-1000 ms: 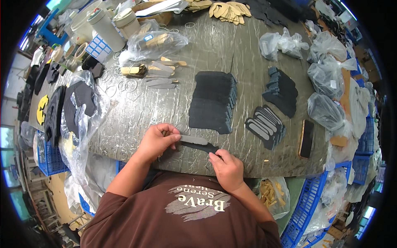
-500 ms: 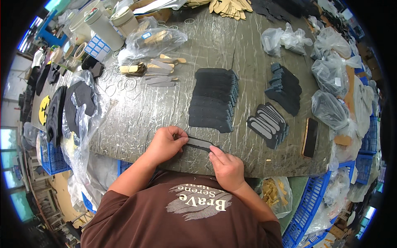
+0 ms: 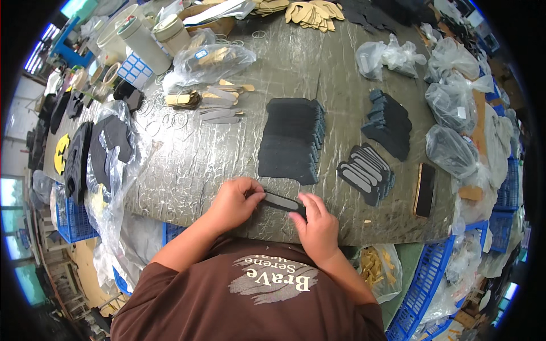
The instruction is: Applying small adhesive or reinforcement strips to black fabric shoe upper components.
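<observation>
Grey-faced black strip (image 3: 282,202) is pinched in both hands (image 3: 234,202) (image 3: 318,225), before a white-lettered shirt (image 3: 250,304)

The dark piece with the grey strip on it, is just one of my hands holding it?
No, the left hand holds the dark piece at one end and the right hand holds it at the other.

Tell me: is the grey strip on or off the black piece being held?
On: the grey strip lies along the black piece, with black showing beside it.
</observation>
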Motion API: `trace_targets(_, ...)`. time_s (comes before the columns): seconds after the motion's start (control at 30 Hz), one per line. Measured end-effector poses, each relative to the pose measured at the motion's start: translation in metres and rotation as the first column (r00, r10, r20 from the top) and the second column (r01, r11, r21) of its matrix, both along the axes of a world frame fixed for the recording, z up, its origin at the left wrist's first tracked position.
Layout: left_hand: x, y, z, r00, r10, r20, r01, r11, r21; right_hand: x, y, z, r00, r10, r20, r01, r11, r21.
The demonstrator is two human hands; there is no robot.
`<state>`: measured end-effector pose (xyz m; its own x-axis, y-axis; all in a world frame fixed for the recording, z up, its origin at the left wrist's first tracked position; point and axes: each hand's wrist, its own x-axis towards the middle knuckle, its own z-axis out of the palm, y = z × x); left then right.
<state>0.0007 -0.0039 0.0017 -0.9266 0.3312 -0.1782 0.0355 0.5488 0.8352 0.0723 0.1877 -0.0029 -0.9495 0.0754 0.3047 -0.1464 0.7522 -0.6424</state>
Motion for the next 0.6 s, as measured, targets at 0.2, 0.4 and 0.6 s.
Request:
trace_targets(0.2, 0.002, -0.008, -0.011, 0.899, 0.07, 0.432, -0.284, 0.845, 0.453, -0.011, 0.071, 0.027, 0.971, -0.139, 0.193, 0.157, 0.984, -0.082)
trace_targets(0.4, 0.005, -0.001, -0.012, 0.927, -0.102, 0.362, -0.189, 0.704, 0.684, -0.049, 0.039, 0.013, 0.995, 0.095, -0.002, -0.091, 0.962, 0.256)
trace_targets(0.6, 0.003, -0.005, -0.009, 0.931, -0.201, 0.306, -0.134, 0.591, 0.796, -0.039, -0.004, -0.008, 0.931, 0.167, 0.324, -0.318, 0.81, 0.494)
